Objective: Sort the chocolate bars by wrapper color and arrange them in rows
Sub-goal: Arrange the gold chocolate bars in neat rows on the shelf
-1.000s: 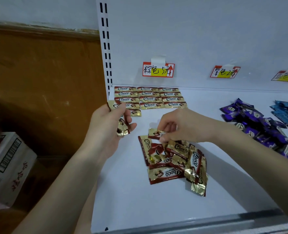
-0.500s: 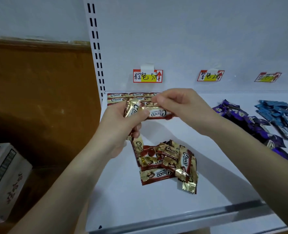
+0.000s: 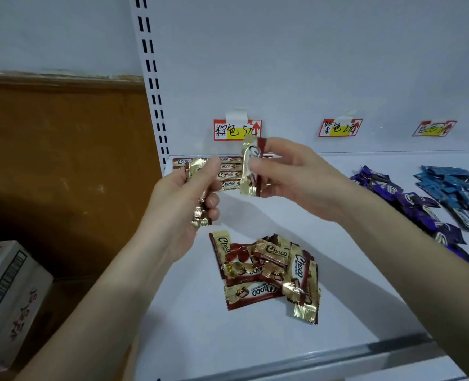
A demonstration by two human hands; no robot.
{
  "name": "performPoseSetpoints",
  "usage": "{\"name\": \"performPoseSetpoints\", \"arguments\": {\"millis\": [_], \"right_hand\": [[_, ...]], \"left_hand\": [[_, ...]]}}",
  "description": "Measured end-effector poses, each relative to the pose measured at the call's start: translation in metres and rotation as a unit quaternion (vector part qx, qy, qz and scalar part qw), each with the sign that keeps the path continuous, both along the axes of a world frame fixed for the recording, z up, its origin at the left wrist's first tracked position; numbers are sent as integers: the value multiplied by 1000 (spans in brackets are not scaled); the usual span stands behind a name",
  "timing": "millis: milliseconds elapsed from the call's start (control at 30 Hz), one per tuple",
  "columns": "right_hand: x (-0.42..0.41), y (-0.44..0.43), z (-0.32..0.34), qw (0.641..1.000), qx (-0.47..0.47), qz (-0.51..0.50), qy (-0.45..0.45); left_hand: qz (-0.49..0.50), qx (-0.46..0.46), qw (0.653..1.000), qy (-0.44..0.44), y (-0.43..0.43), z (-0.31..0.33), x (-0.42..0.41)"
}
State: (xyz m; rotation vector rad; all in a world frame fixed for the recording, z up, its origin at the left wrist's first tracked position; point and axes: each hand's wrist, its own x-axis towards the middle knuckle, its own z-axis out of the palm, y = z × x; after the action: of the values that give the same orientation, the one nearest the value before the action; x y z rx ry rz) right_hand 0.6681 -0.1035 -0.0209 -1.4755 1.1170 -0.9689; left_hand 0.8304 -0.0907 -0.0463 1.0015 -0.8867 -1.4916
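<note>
Upended since earlier, one brown bar (image 3: 248, 171) is pinched by the right hand (image 3: 293, 177), other bars (image 3: 197, 168) gripped by the left hand (image 3: 178, 204); gathering is underway, and alignment into the brown rows (image 3: 229, 175) is needed next.

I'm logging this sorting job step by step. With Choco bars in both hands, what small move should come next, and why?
Probably the right hand should slip its upright Choco bar alongside the bars gripped in the left hand: both hands are close together above the shelf, the neat rows lie behind them, and a loose pile waits below.
</note>
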Motion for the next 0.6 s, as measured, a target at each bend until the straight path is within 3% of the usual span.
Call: {"name": "performPoseSetpoints", "arguments": {"millis": [133, 267, 433, 600], "right_hand": [[0, 1, 3, 986, -51, 78, 139], [4, 2, -4, 972, -147, 13, 182], [8, 2, -18, 886, -339, -9, 317], [-8, -22, -24, 859, -348, -6, 375]], "left_hand": [[-30, -16, 999, -34, -2, 1, -1], [14, -24, 999, -42, -7, -2, -4], [32, -9, 999, -27, -9, -7, -4], [32, 44, 998, -6, -6, -11, 6]]}}
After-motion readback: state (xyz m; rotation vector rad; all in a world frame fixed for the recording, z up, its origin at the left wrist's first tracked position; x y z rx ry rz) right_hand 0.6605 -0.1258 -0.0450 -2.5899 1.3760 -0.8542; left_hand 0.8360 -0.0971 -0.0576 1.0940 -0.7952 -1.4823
